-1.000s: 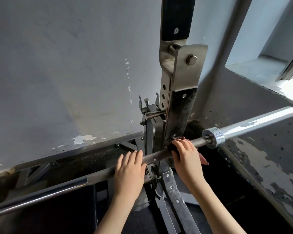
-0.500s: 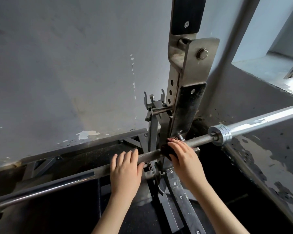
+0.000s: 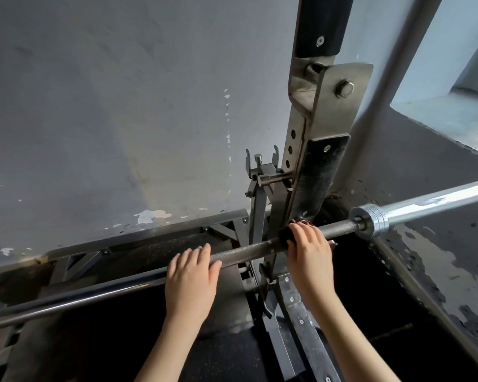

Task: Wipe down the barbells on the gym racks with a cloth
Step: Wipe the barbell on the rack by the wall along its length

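A long steel barbell (image 3: pixel 249 250) lies across the rack, running from lower left up to a shiny sleeve (image 3: pixel 436 201) at the right. My left hand (image 3: pixel 191 282) rests on top of the knurled shaft, fingers curled over it. My right hand (image 3: pixel 309 252) grips the shaft just right of the rack upright, wrapped around a dark reddish cloth (image 3: pixel 286 234). Only small bits of the cloth show around my fingers.
The steel rack upright (image 3: pixel 315 150) with its black pads rises right behind the bar. A smaller bar catch (image 3: pixel 261 175) stands beside it. A grey peeling wall (image 3: pixel 108 119) is close behind, a ledge (image 3: pixel 439 111) at upper right, and dark floor below.
My right hand with the cloth has slid a little left along the shaft toward the upright; less cloth shows. My left hand stays on the bar. The view shifted left.
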Motion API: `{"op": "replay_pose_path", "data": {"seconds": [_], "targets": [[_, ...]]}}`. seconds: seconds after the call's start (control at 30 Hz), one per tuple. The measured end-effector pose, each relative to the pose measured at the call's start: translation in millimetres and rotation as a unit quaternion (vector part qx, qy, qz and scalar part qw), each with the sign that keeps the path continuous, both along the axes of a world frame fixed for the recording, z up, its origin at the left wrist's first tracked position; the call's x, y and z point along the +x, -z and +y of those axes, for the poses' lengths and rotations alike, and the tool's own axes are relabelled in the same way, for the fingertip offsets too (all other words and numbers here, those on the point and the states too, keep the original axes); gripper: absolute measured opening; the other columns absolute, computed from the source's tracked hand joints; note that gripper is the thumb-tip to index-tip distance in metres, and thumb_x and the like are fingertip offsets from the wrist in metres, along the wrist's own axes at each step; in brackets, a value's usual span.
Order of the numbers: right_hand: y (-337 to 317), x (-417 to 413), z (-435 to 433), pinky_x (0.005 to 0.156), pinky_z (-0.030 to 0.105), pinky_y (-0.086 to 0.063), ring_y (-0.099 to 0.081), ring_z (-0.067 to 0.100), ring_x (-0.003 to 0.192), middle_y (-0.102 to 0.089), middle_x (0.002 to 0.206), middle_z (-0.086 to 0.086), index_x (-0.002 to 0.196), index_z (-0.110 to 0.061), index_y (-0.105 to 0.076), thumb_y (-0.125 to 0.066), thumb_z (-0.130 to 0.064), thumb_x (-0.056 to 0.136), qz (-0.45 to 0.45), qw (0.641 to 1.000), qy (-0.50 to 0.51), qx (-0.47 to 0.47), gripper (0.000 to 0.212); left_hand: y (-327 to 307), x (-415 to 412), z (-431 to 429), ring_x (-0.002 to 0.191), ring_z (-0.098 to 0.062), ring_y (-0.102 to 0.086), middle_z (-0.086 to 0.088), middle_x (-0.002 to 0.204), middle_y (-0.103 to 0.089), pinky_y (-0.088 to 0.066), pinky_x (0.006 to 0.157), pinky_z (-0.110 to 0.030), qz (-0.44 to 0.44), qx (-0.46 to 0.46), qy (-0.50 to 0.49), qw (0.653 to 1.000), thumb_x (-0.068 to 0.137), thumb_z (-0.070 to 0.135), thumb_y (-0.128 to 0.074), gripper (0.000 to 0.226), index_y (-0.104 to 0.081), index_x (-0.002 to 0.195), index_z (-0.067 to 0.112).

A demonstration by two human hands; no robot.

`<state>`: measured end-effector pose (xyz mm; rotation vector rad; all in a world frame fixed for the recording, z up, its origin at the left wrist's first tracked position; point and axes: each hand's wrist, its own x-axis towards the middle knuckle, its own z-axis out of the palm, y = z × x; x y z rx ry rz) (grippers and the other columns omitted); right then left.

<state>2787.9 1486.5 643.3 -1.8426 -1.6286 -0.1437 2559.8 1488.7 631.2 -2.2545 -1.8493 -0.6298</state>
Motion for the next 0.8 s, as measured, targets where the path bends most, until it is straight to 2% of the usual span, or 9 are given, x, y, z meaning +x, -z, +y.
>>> {"op": "replay_pose_path", "data": {"seconds": [0.1,0.2,0.3,0.37,0.43,0.53,0.6,0.7,0.8], "targets": [[4,-42,0,0.094,0.048,-0.049,-0.059,0.033,0.107,-0.065,0.114,0.011,0.111,-0.005,-0.066,-0.049,-0.017,0.086,0.009,0.998,-0.065,-0.009,0.032,1,-6,-2,0.099,-0.027,-0.066,-0.005,0.104,-0.071,-0.052,0.09,-0.045,0.001,0.003,0.003,1.0,0.092,0.04,-0.035,0.052,-0.068,0.115,0.008],[1,-35,-4,0.092,0.043,-0.049,-0.06,0.028,0.106,-0.066,0.115,0.005,0.114,-0.011,-0.065,-0.06,-0.014,0.082,-0.029,0.99,-0.137,-0.002,0.032,4,-5,-3,0.099,-0.027,-0.065,-0.004,0.104,-0.07,-0.051,0.09,-0.044,-0.004,0.013,0.009,1.0,0.092,0.038,-0.035,0.05,-0.067,0.116,0.008],[-3,-11,-1,0.088,0.041,-0.047,-0.063,0.028,0.097,-0.069,0.106,0.002,0.11,-0.015,-0.068,-0.073,-0.013,0.08,-0.006,0.998,-0.062,0.001,0.031,7,-7,-4,0.101,-0.026,-0.064,-0.003,0.108,-0.069,-0.049,0.093,-0.044,0.004,0.021,0.013,1.0,0.093,0.037,-0.034,0.05,-0.066,0.12,0.01],[-1,-24,2,0.086,0.043,-0.048,-0.06,0.03,0.094,-0.067,0.1,0.005,0.104,-0.013,-0.068,-0.066,-0.014,0.084,0.042,0.998,-0.033,0.017,0.02,7,-6,-5,0.105,-0.025,-0.062,-0.003,0.111,-0.067,-0.046,0.097,-0.044,0.006,0.021,0.008,1.0,0.093,0.037,-0.033,0.049,-0.064,0.121,0.011],[3,-54,1,0.091,0.044,-0.047,-0.057,0.029,0.1,-0.065,0.104,0.008,0.105,-0.008,-0.066,-0.052,-0.018,0.086,0.063,0.995,-0.076,0.017,0.026,6,-4,-5,0.106,-0.025,-0.062,-0.003,0.113,-0.067,-0.045,0.098,-0.045,0.005,0.019,0.004,1.0,0.093,0.036,-0.033,0.049,-0.064,0.121,0.012],[7,-53,-7,0.099,0.039,-0.043,-0.056,0.025,0.108,-0.064,0.115,0.007,0.113,-0.007,-0.065,-0.048,-0.018,0.084,0.017,0.985,-0.172,0.018,0.035,4,-4,-6,0.107,-0.025,-0.062,-0.002,0.113,-0.067,-0.045,0.099,-0.045,0.007,0.017,0.006,1.0,0.093,0.037,-0.033,0.049,-0.064,0.121,0.012],[5,-28,-4,0.1,0.041,-0.042,-0.058,0.026,0.106,-0.065,0.114,0.006,0.113,-0.008,-0.064,-0.052,-0.015,0.082,-0.021,0.988,-0.15,0.016,0.034,5,-5,-5,0.107,-0.025,-0.062,-0.002,0.113,-0.067,-0.044,0.099,-0.044,0.009,0.018,0.006,1.0,0.093,0.037,-0.033,0.049,-0.065,0.121,0.012],[6,-26,1,0.1,0.046,-0.041,-0.059,0.032,0.104,-0.065,0.111,0.01,0.109,-0.006,-0.065,-0.058,-0.009,0.081,0.024,0.998,-0.055,0.013,0.029,5,-5,-6,0.106,-0.025,-0.062,-0.002,0.112,-0.067,-0.04,0.101,-0.042,0.009,0.012,0.004,1.0,0.093,0.036,-0.033,0.048,-0.065,0.12,0.012],[11,-68,-4,0.102,0.041,-0.039,-0.054,0.031,0.109,-0.062,0.114,0.013,0.11,-0.002,-0.064,-0.061,-0.005,0.081,0.049,0.994,-0.094,0.017,0.03,3,-4,-5,0.107,-0.025,-0.062,-0.001,0.113,-0.068,-0.044,0.099,-0.044,-0.001,0.0,0.003,1.0,0.093,0.036,-0.034,0.047,-0.065,0.12,0.013]]}}
